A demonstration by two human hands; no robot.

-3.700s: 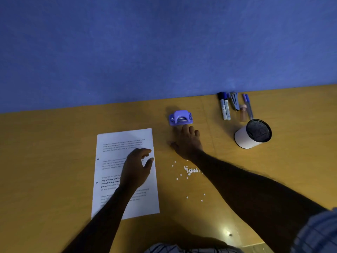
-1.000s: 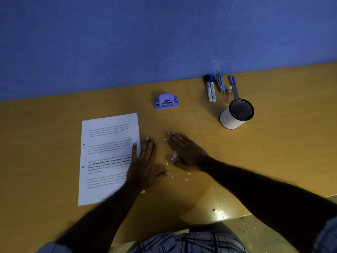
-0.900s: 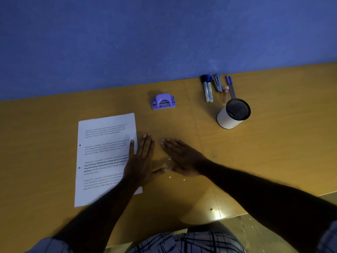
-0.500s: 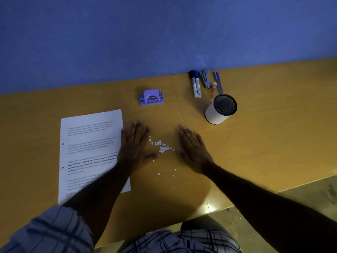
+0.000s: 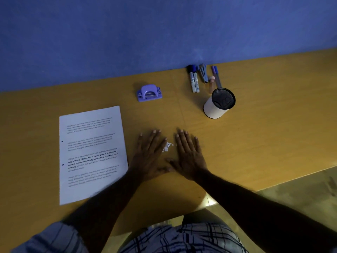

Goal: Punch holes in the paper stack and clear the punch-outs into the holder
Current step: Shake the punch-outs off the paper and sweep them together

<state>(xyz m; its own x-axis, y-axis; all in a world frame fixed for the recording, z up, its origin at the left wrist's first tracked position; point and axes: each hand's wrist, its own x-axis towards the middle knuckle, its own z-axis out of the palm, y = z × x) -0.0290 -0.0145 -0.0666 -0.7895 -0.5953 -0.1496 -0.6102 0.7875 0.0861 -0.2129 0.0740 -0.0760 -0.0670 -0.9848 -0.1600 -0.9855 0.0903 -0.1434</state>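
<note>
Print on the paper stack (image 5: 92, 155) blurs beyond reading

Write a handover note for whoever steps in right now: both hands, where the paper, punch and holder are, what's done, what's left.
Left hand: open, flat on the table, just left of the punch-outs.
Right hand: open, flat, just right of them.
Paper stack: left of the hands, with two holes along its left edge.
Hole punch: beyond the hands, near the wall.
Holder: stands to the right, near the markers.
Done: holes punched.
Left: gather the punch-outs and drop them into the holder.
</note>
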